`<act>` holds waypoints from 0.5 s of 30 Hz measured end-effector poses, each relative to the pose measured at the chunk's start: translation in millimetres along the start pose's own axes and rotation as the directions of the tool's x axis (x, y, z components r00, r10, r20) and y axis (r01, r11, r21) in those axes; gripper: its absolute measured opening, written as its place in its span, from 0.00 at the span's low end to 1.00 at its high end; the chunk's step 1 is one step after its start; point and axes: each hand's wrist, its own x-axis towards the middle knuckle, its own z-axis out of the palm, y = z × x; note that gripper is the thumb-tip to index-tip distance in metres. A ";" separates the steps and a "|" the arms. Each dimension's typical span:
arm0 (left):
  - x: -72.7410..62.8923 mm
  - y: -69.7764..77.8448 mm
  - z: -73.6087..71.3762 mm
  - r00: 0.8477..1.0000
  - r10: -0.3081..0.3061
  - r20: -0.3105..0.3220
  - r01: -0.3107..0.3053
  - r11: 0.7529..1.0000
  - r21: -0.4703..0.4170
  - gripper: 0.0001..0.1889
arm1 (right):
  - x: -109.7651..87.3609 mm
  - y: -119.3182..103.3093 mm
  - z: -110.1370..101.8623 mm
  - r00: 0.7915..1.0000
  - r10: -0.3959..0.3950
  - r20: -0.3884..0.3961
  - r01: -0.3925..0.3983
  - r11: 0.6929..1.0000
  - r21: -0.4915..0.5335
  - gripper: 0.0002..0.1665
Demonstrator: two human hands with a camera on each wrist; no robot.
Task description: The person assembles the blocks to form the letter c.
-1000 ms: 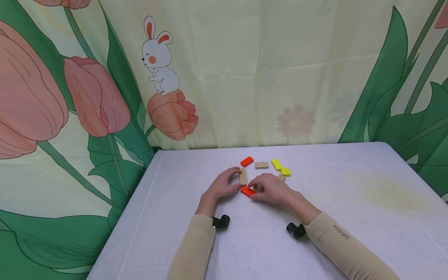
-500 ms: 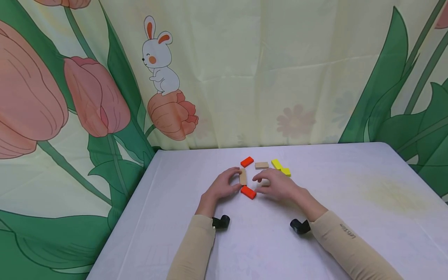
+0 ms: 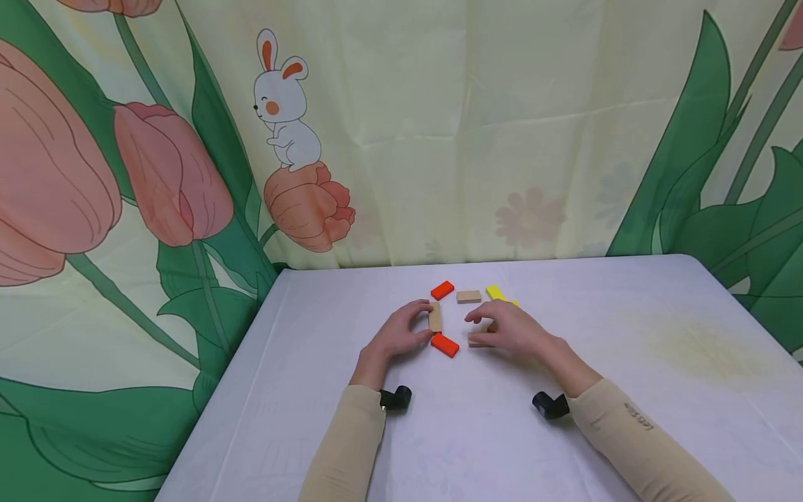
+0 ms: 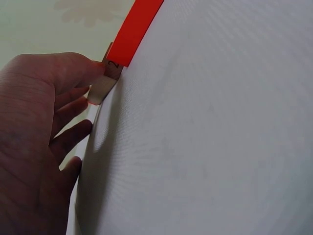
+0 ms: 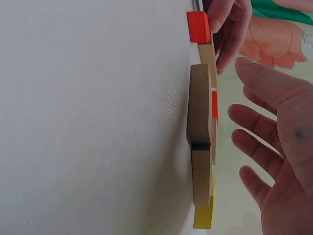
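My left hand (image 3: pixel 401 331) grips a plain wooden block (image 3: pixel 436 318) end to end, thumb at the near end and fingertips at the far one. A dark "2" shows on that block's end face in the left wrist view. Against its near end lies a red block (image 3: pixel 445 346), slanting to the right. My right hand (image 3: pixel 517 331) is over the right side of the arrangement, fingers loosely bent and holding nothing. Partly below it lies another wooden block (image 3: pixel 479 341). The right wrist view shows this block end to end with a further wooden block (image 5: pixel 201 176), apart from my fingers.
Farther back on the white-covered table (image 3: pixel 314 418) lie a red block (image 3: pixel 442 290), a wooden block (image 3: pixel 468 296) and a yellow block (image 3: pixel 495 293). A second yellow block is mostly hidden behind my right hand. A printed curtain (image 3: pixel 401 139) hangs behind the table's far edge.
My right hand has let go of the near red block and moved right, uncovering a wooden block and covering most of a yellow one. The left hand stays in place.
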 end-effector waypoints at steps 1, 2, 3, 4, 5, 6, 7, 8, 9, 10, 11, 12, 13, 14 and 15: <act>0.0 -0.2 0.1 1.000 0.000 0.001 0.000 1.000 -0.001 0.26 | -0.4 1.1 -0.1 1.000 0.002 0.000 -0.002 1.000 0.002 0.23; -0.1 -0.5 0.2 1.000 -0.001 0.002 0.001 1.000 -0.001 0.26 | -0.9 2.0 -0.2 1.000 0.005 0.001 -0.005 1.000 0.005 0.24; -0.1 -0.6 0.2 1.000 -0.001 0.002 0.001 1.000 -0.003 0.26 | -1.4 2.8 -0.3 1.000 0.007 0.000 -0.007 1.000 0.006 0.24; 0.1 -0.7 0.3 1.000 -0.001 0.002 0.001 1.000 -0.003 0.26 | -1.9 3.4 -0.5 1.000 0.008 0.001 -0.008 1.000 0.008 0.24; 0.3 -0.8 0.4 1.000 0.000 0.002 0.000 1.000 0.000 0.26 | -2.5 4.2 -0.6 1.000 0.007 0.002 -0.007 1.000 0.007 0.24; 0.4 -0.7 0.3 1.000 -0.001 0.003 0.001 1.000 -0.001 0.27 | -2.9 4.8 -0.8 1.000 0.012 0.004 -0.012 1.000 0.008 0.24; 0.3 -0.7 0.3 1.000 0.000 0.002 0.000 1.000 -0.002 0.27 | -3.2 5.3 -1.0 1.000 0.010 0.007 -0.010 1.000 0.008 0.24; 0.2 -0.7 0.0 1.000 0.000 0.001 0.000 1.000 -0.004 0.27 | -3.6 6.0 -1.1 1.000 0.006 0.010 -0.007 1.000 0.005 0.23; 0.1 -0.6 0.0 1.000 0.000 0.000 0.000 1.000 -0.008 0.27 | -3.9 6.5 -1.1 1.000 0.002 0.012 -0.001 1.000 -0.001 0.23; 0.1 -0.6 -0.1 1.000 0.002 0.000 -0.002 1.000 -0.009 0.27 | -4.2 7.0 -1.1 1.000 -0.004 0.014 0.004 1.000 -0.005 0.22; -0.2 -0.5 -0.4 1.000 0.001 0.000 -0.001 1.000 -0.013 0.27 | -4.4 7.6 -1.0 1.000 -0.008 0.016 0.008 1.000 -0.007 0.21; -0.4 -0.5 -0.6 1.000 0.002 0.001 -0.001 1.000 -0.017 0.27 | -4.8 8.2 -1.0 1.000 -0.012 0.018 0.013 1.000 -0.010 0.20; -0.6 -0.4 -0.7 1.000 0.002 0.000 -0.002 1.000 -0.020 0.27 | -5.1 8.8 -0.7 1.000 -0.020 0.020 0.021 1.000 -0.015 0.19; -1.0 -0.4 -0.9 1.000 0.002 0.001 -0.002 1.000 -0.023 0.27 | -5.4 9.5 -0.3 1.000 -0.021 0.023 0.022 1.000 -0.018 0.18; -1.2 -0.4 -1.0 1.000 0.001 0.002 -0.001 1.000 -0.024 0.27 | -5.5 10.0 0.0 0.999 -0.022 0.027 0.023 1.000 -0.018 0.17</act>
